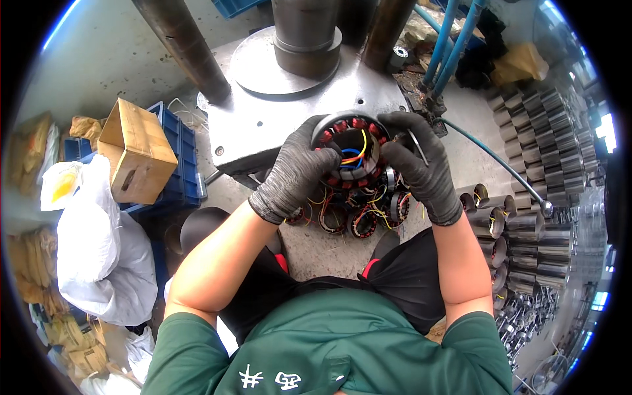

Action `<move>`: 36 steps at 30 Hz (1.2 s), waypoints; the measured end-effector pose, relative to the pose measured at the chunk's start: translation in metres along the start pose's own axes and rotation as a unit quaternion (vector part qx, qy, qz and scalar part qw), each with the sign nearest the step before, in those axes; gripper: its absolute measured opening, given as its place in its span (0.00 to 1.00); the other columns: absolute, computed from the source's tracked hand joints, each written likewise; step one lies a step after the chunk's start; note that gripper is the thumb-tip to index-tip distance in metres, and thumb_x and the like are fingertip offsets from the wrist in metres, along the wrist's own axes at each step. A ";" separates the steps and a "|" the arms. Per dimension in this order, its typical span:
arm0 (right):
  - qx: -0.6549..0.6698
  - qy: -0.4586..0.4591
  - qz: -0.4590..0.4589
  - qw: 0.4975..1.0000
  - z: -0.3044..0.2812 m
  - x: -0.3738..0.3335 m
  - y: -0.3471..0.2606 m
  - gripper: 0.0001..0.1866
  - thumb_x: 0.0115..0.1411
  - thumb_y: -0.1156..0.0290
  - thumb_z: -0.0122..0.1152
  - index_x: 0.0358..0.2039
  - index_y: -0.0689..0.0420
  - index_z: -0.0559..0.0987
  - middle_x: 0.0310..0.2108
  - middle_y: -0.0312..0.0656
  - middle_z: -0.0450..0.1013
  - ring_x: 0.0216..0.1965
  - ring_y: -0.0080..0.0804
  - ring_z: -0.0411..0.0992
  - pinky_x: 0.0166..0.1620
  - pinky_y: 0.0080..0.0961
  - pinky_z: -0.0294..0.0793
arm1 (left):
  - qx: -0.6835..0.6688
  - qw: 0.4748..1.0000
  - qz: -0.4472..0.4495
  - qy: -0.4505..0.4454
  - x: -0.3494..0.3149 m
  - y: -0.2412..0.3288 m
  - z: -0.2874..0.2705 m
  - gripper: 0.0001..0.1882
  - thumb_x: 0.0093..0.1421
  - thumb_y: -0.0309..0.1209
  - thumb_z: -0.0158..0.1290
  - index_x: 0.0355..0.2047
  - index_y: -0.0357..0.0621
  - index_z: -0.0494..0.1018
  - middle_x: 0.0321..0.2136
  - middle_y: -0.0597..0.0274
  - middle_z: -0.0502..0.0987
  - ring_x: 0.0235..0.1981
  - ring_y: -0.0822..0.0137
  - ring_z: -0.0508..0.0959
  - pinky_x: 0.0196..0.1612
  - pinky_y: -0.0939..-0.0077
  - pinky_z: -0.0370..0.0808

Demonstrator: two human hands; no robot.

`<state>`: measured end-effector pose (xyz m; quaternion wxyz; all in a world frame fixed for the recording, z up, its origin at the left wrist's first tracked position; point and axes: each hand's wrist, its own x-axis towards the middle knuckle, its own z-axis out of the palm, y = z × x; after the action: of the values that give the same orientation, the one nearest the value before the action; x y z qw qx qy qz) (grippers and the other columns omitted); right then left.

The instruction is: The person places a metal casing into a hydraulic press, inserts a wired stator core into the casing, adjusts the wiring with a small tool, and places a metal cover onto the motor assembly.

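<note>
A ring-shaped motor stator [357, 175] with red copper windings is held up in front of me, near the press table's front edge. Blue, yellow and red lead wires [353, 157] curl inside its opening. My left hand [301, 161], in a grey-black work glove, grips its left side with the thumb over the rim. On the right side, my gloved right hand [421, 158] is closed with its fingertips at the rim. A thin, shiny metal piece [419, 147] shows along the right fingers; its kind is unclear.
Several wired stators [363, 222] lie on the floor below. The steel press table [243, 131] and its ram [306, 26] stand ahead. Metal cylinders [546, 145] are stacked at right. A cardboard box [141, 151], blue crates [186, 148] and white sacks [99, 250] crowd the left.
</note>
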<state>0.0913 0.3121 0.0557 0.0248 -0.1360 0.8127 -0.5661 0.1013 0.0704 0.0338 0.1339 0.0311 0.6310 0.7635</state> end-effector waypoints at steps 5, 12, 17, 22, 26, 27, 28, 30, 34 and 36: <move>-0.010 -0.084 0.007 0.996 0.011 0.003 0.020 0.29 0.57 0.59 0.75 0.53 0.64 0.78 0.39 0.42 0.81 0.38 0.25 0.77 0.43 0.28 0.79 | 0.144 0.988 0.049 -0.023 0.003 -0.010 -0.003 0.39 0.55 0.31 0.64 0.64 0.29 0.63 0.47 0.46 0.80 0.47 0.60 0.81 0.53 0.67 0.81; 0.175 0.060 0.062 0.981 0.037 -0.004 0.013 0.21 0.57 0.64 0.73 0.46 0.63 0.78 0.35 0.36 0.78 0.36 0.22 0.75 0.42 0.24 0.78 | -0.094 0.993 0.038 0.055 0.002 -0.018 0.014 0.40 0.57 0.32 0.69 0.64 0.32 0.61 0.50 0.51 0.77 0.48 0.66 0.79 0.54 0.72 0.79; 0.130 0.025 0.048 0.990 0.038 -0.005 0.005 0.25 0.59 0.59 0.75 0.49 0.63 0.79 0.39 0.38 0.80 0.39 0.23 0.76 0.46 0.24 0.78 | -0.214 0.969 -0.021 0.126 0.003 -0.011 0.008 0.31 0.54 0.16 0.54 0.61 0.33 0.65 0.44 0.51 0.80 0.40 0.62 0.84 0.40 0.71 0.86; 0.128 0.018 -0.033 0.991 0.021 -0.006 0.008 0.15 0.70 0.68 0.61 0.53 0.62 0.79 0.44 0.42 0.82 0.46 0.27 0.79 0.52 0.26 0.79 | -0.113 0.982 0.005 0.154 0.002 -0.016 -0.019 0.27 0.50 0.20 0.51 0.54 0.29 0.72 0.31 0.54 0.80 0.20 0.68 0.78 0.23 0.76 0.79; 0.028 0.092 -0.169 0.981 0.014 -0.010 -0.008 0.13 0.70 0.70 0.57 0.50 0.62 0.81 0.39 0.39 0.77 0.40 0.26 0.74 0.47 0.23 0.74 | -0.106 0.981 -0.041 0.159 0.001 -0.015 -0.021 0.28 0.49 0.21 0.53 0.54 0.29 0.72 0.31 0.54 0.79 0.21 0.69 0.77 0.23 0.76 0.79; -0.010 0.086 -0.210 0.974 0.011 -0.010 -0.009 0.12 0.69 0.71 0.56 0.47 0.62 0.82 0.38 0.39 0.75 0.38 0.25 0.73 0.45 0.23 0.73 | -0.094 0.981 -0.053 0.159 0.000 -0.013 -0.020 0.29 0.49 0.21 0.53 0.54 0.29 0.72 0.31 0.54 0.79 0.21 0.69 0.77 0.23 0.76 0.80; -0.012 0.082 -0.205 0.975 0.010 -0.013 -0.009 0.12 0.69 0.71 0.56 0.47 0.62 0.82 0.38 0.39 0.75 0.38 0.25 0.73 0.45 0.23 0.73 | -0.086 0.982 -0.059 0.158 0.001 -0.015 -0.021 0.29 0.49 0.21 0.55 0.55 0.30 0.72 0.32 0.53 0.79 0.23 0.68 0.79 0.25 0.75 0.81; 0.000 0.049 -0.226 0.973 0.007 -0.019 -0.010 0.14 0.66 0.70 0.58 0.45 0.66 0.81 0.37 0.42 0.76 0.38 0.30 0.73 0.45 0.27 0.73 | -0.075 0.983 -0.060 0.154 0.002 -0.015 -0.020 0.29 0.49 0.21 0.55 0.55 0.29 0.72 0.33 0.53 0.79 0.25 0.67 0.80 0.26 0.74 0.82; 0.016 0.008 -0.187 0.982 0.006 -0.023 -0.012 0.13 0.65 0.70 0.58 0.43 0.67 0.81 0.32 0.42 0.75 0.35 0.27 0.73 0.40 0.25 0.72 | -0.055 0.988 -0.061 0.133 0.000 -0.009 -0.014 0.28 0.51 0.20 0.57 0.55 0.29 0.72 0.34 0.53 0.80 0.29 0.65 0.82 0.29 0.73 0.84; 0.018 0.003 -0.158 0.987 0.008 -0.025 -0.015 0.13 0.65 0.70 0.58 0.42 0.67 0.81 0.32 0.41 0.75 0.34 0.26 0.73 0.39 0.24 0.72 | -0.047 0.988 -0.065 0.129 0.000 -0.008 -0.013 0.28 0.51 0.19 0.56 0.55 0.30 0.72 0.34 0.53 0.80 0.29 0.65 0.83 0.29 0.72 0.85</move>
<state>0.1197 0.3067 0.0638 -0.0653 -0.2602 0.7707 -0.5779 0.0995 0.0597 0.0230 0.1023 -0.1148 0.6068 0.7799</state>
